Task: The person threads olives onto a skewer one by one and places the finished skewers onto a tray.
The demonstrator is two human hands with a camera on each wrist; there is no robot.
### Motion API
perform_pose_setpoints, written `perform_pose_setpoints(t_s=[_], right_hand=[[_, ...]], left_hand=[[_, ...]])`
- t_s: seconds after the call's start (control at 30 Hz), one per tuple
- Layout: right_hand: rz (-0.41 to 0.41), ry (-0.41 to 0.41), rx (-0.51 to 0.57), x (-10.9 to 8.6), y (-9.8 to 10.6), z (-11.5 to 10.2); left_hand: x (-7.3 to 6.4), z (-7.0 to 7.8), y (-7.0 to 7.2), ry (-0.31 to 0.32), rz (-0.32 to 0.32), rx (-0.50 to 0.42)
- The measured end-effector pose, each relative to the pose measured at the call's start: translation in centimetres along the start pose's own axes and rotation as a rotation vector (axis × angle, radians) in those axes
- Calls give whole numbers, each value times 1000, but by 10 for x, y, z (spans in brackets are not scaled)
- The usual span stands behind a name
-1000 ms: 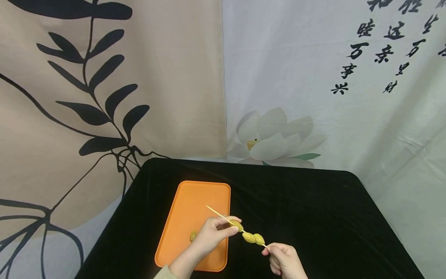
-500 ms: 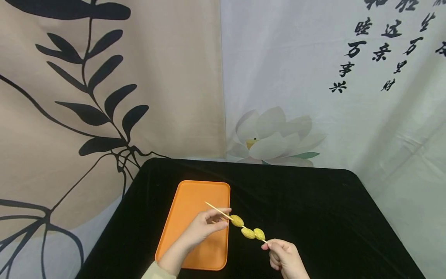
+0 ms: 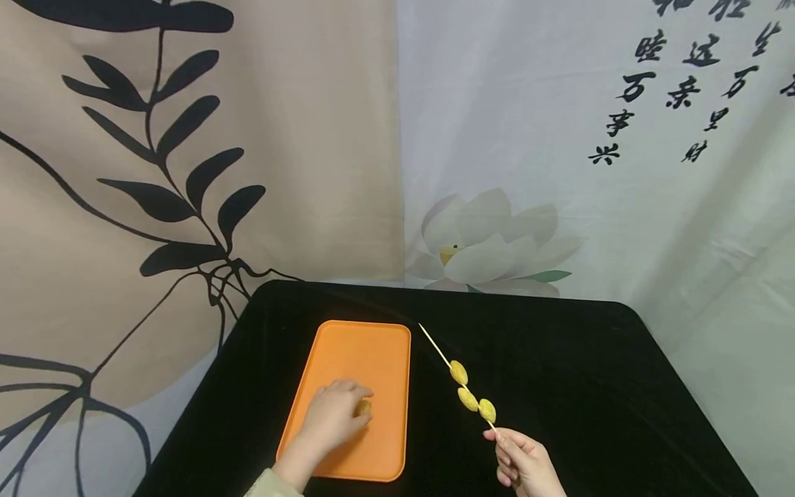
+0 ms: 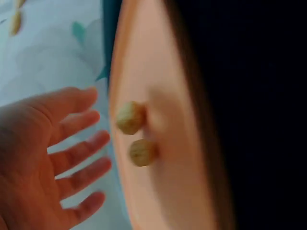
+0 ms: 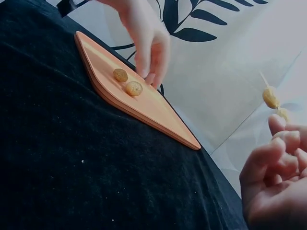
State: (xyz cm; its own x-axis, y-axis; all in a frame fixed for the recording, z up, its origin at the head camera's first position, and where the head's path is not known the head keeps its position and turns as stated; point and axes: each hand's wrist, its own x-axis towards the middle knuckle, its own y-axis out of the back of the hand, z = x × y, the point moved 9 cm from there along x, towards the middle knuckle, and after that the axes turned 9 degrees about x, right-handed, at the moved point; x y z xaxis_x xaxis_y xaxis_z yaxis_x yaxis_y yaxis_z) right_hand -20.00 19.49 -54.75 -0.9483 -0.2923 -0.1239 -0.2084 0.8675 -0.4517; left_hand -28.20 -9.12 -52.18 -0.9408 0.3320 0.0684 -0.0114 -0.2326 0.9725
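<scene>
My right hand (image 3: 526,461) pinches the lower end of a thin wooden skewer (image 3: 435,344), held tilted above the black cloth. Threaded on it are three yellow-green, wrinkled oval fruits (image 3: 468,399); their exact kind is unclear. In the right wrist view the curled fingers of that hand hide the skewer's lower end. My left hand (image 3: 335,417) hovers over the orange tray (image 3: 373,345), fingers spread and loosely bent. Two more such fruits lie on the tray, an upper fruit (image 4: 130,118) and a lower fruit (image 4: 142,152), just off the fingertips with a gap in the left wrist view.
A black cloth (image 3: 559,373) covers the table, with the tray on its left part. Behind the table hang a beige curtain (image 3: 323,138) with dark leaves and a pale curtain (image 3: 497,103) with a lotus and writing.
My left hand has let go of the skewer and moved down and left over the tray. My right hand has shifted slightly right, and the skewer now points more steeply upward.
</scene>
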Motion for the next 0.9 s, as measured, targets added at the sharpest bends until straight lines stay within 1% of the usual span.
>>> perform_pose_setpoints(t_s=[0.07, 0.13, 0.2, 0.27, 0.37, 0.47, 0.53, 0.7, 0.77, 0.83, 0.87, 0.9], right_hand=[[-22, 26, 22, 0, -2, 0], [-5, 61, 30, 0, -1, -2], [39, 84, 32, 0, 1, -4], [103, 90, 27, -2, 4, -5], [201, 68, 19, -3, 9, -4], [259, 48, 22, -3, 12, -3], [267, 66, 20, -3, 11, -4], [233, 145, 32, -2, 6, -9], [231, 157, 35, -2, 6, -10], [248, 155, 33, -3, 7, -10], [254, 155, 32, -3, 8, -10], [259, 155, 31, -3, 9, -10]], left_hand=[[0, -2, -5, 11, 25, 118], [0, -4, -8, 27, 39, 183], [1, -5, -10, 41, 36, 212], [2, -5, -11, 45, 23, 224], [2, -5, -12, 45, 1, 234], [2, -3, -12, 41, -4, 241], [2, -2, -13, 30, -7, 237], [5, 2, -19, -1, -17, 206], [6, 1, -22, -3, -18, 183], [7, -1, -21, 4, -17, 126], [7, -2, -20, 10, -23, 72], [8, -4, -18, 22, -36, -10]])
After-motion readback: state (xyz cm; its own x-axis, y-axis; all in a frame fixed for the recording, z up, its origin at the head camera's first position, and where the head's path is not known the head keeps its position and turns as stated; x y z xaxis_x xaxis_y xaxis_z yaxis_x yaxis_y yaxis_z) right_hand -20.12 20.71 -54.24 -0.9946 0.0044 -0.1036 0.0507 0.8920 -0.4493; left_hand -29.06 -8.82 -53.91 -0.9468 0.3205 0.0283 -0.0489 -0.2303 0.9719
